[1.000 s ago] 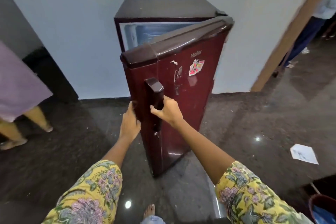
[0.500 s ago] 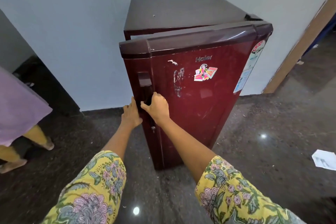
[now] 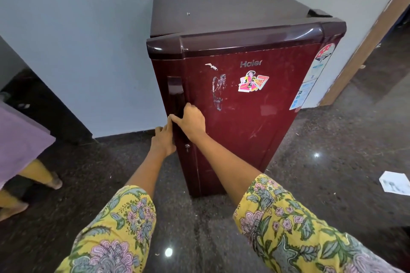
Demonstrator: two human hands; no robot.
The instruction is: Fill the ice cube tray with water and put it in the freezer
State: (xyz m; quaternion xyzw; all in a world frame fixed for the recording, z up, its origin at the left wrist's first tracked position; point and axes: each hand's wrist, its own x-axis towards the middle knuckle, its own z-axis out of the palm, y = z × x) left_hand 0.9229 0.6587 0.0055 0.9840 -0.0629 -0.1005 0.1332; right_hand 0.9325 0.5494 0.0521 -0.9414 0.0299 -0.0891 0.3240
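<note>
A person stands over a small maroon fridge (image 3: pixel 244 99), pushing its door shut: the closing step. Their right hand (image 3: pixel 190 121) curls round the door handle (image 3: pixel 176 97); their left hand (image 3: pixel 163 139) presses flat-fingered on the door's edge. The ice cube tray is out of sight, presumably inside. Next, simply let go. A second ago the door stood ajar; now it looks closed.

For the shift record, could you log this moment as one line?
fridge door: almost shut | right hand: grips handle | left hand: at door edge | tray: not visible
</note>
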